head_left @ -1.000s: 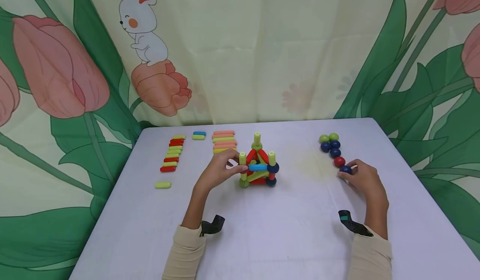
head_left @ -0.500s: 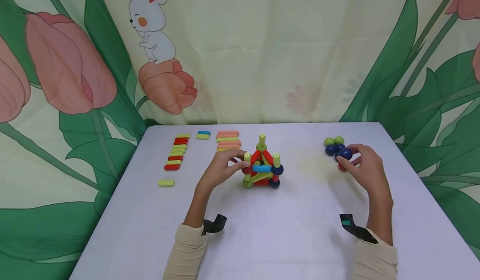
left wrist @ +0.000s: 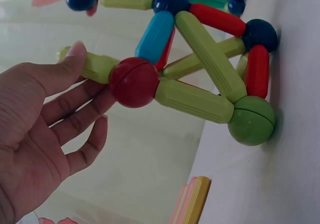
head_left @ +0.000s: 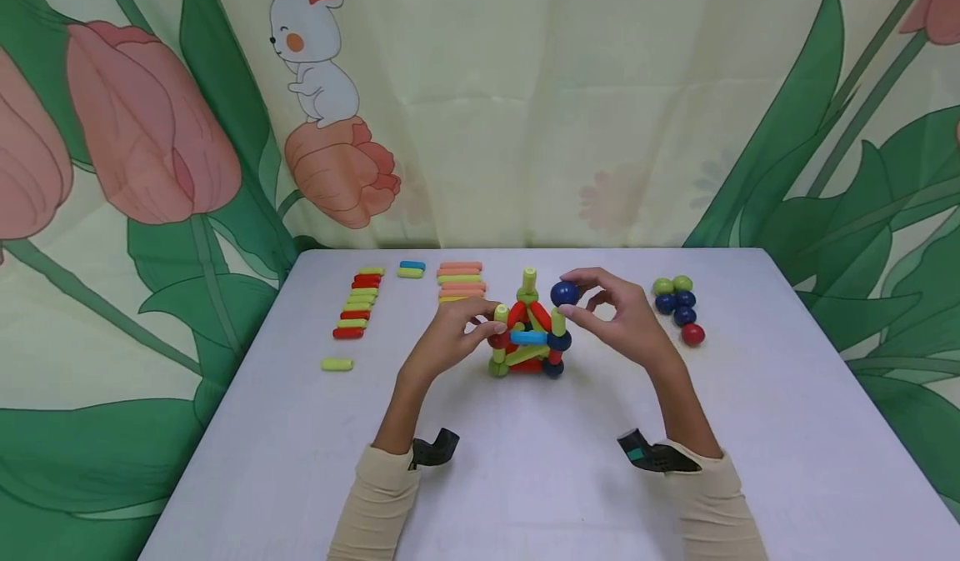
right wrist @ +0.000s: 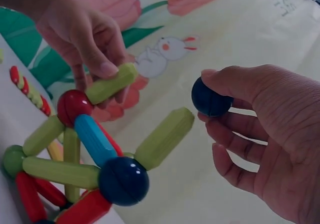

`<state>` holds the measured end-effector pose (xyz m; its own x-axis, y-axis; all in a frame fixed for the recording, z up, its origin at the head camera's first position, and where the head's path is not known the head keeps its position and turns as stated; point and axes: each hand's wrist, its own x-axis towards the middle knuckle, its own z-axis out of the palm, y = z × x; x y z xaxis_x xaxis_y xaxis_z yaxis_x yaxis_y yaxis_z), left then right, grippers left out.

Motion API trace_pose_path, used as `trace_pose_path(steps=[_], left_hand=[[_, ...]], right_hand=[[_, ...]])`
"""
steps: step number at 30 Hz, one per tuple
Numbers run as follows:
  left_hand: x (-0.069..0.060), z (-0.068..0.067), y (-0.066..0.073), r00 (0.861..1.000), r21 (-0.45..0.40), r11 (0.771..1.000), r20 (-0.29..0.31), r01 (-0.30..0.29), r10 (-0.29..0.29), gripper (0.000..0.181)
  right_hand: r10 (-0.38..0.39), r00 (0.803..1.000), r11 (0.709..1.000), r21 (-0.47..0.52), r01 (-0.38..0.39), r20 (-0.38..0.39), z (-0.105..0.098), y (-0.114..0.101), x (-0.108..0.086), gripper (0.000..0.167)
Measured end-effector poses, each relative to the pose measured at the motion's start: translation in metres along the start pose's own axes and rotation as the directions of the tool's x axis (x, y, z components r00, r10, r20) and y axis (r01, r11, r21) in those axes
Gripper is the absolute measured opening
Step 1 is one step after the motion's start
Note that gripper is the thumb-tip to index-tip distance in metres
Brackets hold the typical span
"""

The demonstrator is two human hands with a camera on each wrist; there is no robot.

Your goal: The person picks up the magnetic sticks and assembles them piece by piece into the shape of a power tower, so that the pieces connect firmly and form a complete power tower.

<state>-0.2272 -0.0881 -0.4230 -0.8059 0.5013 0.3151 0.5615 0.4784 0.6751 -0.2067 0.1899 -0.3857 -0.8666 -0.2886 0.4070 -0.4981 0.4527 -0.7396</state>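
A frame of coloured rods and balls (head_left: 528,338) stands on the table, with upright yellow-green rods at its top. My left hand (head_left: 448,343) pinches one of these rods (left wrist: 97,68), just above a red ball (left wrist: 134,82). Between thumb and fingers of my right hand (head_left: 628,318) is a dark blue ball (right wrist: 211,98). It hovers close to the free tip of another upright yellow-green rod (right wrist: 165,138), with a small gap showing in the right wrist view. That rod rises from a dark blue ball (right wrist: 123,181) in the frame.
To the right, several loose balls (head_left: 684,298) lie in a group: green, dark blue and red. Rows of rods (head_left: 360,304) lie at the left and more rods (head_left: 461,277) behind the left hand. A single yellow-green rod (head_left: 337,364) lies apart near the left.
My right hand has picked up a dark blue ball from beside the red one and carried it left to the frame. The left hand keeps its hold on the frame.
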Motion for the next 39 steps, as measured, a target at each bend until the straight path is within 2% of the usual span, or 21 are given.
trace_pose_path(steps=[4, 13, 18, 25, 30, 34, 37, 39], left_hand=[[0.001, 0.000, 0.003, 1.000, 0.027, 1.000, 0.004, 0.016, -0.016, 0.024], [0.000, 0.000, 0.005, 1.000, 0.045, 0.999, -0.001, 0.025, -0.025, 0.025], [-0.001, 0.003, 0.006, 1.000, 0.068, 0.997, -0.007, 0.022, -0.022, 0.026], [0.001, 0.008, 0.007, 1.000, 0.084, 0.996, -0.016, -0.009, 0.011, 0.028], [0.001, 0.008, 0.004, 1.000, 0.082, 0.997, 0.007, -0.001, 0.001, 0.028], [0.000, 0.007, 0.003, 0.998, 0.080, 0.996, 0.038, 0.039, -0.042, 0.030], [0.000, 0.006, 0.003, 0.997, 0.075, 0.996, 0.050, 0.051, -0.055, 0.030], [0.000, 0.006, 0.002, 0.997, 0.066, 0.996, 0.056, 0.055, -0.058, 0.029]], right_hand=[[-0.010, 0.999, 1.000, 0.013, 0.010, 0.037, 0.012, 0.001, 0.002, 0.041], [0.040, 0.995, 0.996, 0.071, -0.046, 0.090, 0.020, 0.008, 0.000, 0.043], [0.037, 0.993, 0.998, 0.045, -0.042, 0.112, 0.028, 0.011, -0.001, 0.045], [0.034, 0.994, 0.999, 0.005, -0.035, 0.102, 0.039, 0.017, 0.000, 0.036], [0.020, 0.991, 1.000, 0.016, -0.023, 0.132, 0.037, 0.020, -0.001, 0.037], [0.055, 0.983, 0.993, 0.092, -0.072, 0.177, 0.026, 0.027, -0.005, 0.044], [0.137, 0.982, 0.985, 0.083, -0.149, 0.133, 0.013, 0.041, -0.009, 0.042], [0.203, 0.979, 0.979, 0.003, -0.203, 0.025, 0.005, 0.054, -0.012, 0.038]])
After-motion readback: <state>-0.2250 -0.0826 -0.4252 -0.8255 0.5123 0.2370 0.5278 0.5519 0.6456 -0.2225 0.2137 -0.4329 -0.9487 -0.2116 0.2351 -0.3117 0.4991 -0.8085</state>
